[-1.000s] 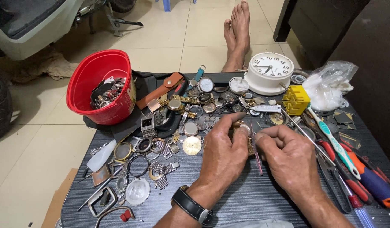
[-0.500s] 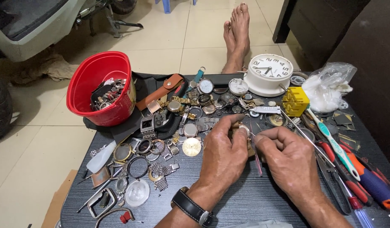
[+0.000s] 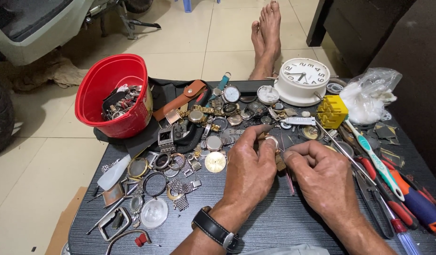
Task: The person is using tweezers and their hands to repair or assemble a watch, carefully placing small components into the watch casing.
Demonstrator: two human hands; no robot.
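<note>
At the middle of the frame the left hand (image 3: 250, 166) pinches a small round watch case (image 3: 271, 140) between thumb and fingertips, fingers clenched around it so that only its pale rim shows above them. Just to the right, the right hand (image 3: 322, 177) is closed on a thin pair of tweezers (image 3: 289, 181), whose pinkish tip points down toward the table between the two hands while the upper end meets the case; a short brown bit of strap (image 3: 279, 163) hangs below the case. Judging by this, the fine work on the case is mid-way: it is held up and being worked on, not set down, and whether any part has been fitted or taken out cannot be told, since the fingers hide its face. A black strap watch (image 3: 214, 230) sits on the left wrist. Around the hands the dark table (image 3: 274, 226) is strewn with watch faces, rings and bracelet links at centre left, a red bucket (image 3: 115, 94) of parts at upper left, a white alarm clock (image 3: 303, 79) at upper right, and screwdrivers (image 3: 416, 203) and a toothbrush (image 3: 375, 158) along the right edge.
</note>
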